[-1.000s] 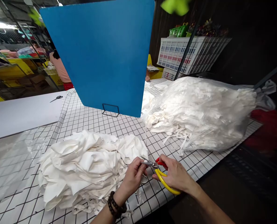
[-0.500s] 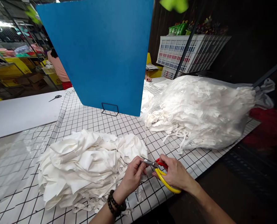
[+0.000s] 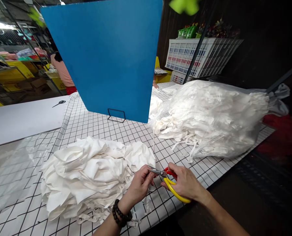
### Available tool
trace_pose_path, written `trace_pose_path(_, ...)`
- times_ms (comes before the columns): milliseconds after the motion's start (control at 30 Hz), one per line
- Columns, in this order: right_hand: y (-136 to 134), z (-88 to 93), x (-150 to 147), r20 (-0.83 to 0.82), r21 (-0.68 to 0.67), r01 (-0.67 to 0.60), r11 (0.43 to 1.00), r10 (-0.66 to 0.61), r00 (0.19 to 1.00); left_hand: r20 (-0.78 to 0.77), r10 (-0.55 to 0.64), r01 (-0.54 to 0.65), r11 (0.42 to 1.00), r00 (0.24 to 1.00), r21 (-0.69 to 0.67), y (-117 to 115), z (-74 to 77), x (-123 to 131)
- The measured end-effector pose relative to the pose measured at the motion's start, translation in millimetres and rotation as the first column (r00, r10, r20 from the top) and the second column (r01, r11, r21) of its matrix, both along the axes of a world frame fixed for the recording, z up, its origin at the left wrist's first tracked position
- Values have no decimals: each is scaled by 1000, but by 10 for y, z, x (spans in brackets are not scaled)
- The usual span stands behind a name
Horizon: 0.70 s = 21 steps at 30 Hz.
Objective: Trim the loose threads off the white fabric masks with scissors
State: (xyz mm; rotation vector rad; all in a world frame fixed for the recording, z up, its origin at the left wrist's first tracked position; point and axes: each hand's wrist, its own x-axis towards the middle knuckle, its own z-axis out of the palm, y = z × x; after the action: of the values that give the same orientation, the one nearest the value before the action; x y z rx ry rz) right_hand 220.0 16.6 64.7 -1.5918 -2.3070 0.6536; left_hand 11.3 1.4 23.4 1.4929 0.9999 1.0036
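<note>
My right hand (image 3: 182, 182) is closed around scissors (image 3: 176, 191) with one yellow and one red handle, their metal blades pointing left. Close to the blade tips, my left hand (image 3: 141, 183) is pinched, a dark beaded bracelet (image 3: 121, 213) around its wrist. A bit of white fabric (image 3: 151, 187) shows just under the left fingertips; most of what they grip is hidden. Left of both hands, a heap of white fabric pieces (image 3: 87, 173) with thin straps lies on the grid-patterned tablecloth (image 3: 133, 132).
A large clear plastic bag (image 3: 217, 118) full of white pieces lies at right. A blue board (image 3: 106, 59) stands behind the heap. Dark scissors (image 3: 59, 103) rest on a white sheet (image 3: 23, 118) at left. White crates (image 3: 185, 55) stand at the back; a co-worker's hand (image 3: 155, 84) shows beside the board.
My hands and the scissors keep almost the same place. The co-worker's hand beyond the board has shifted slightly.
</note>
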Motion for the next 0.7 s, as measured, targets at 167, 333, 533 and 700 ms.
trace_pose_path(167,18,-44,13,13,28,20,999,-20,1000,16,14,-13,999,1000,-33,9,7,12)
trace_pose_path(333,33,-196,100,-286,-125,60,990,-94,954,-1,51,-51,998,999,-41,20,22,44)
trace_pose_path(533,50,-352,-24,-651,-652,-72,755,-509,563,63,40,-33,994,997,-103,41,-40,165)
trace_pose_path(700,43,-356,-288,-697,-632,-51,773,-538,474,12,18,-18,1000,1000,17,-59,5,309)
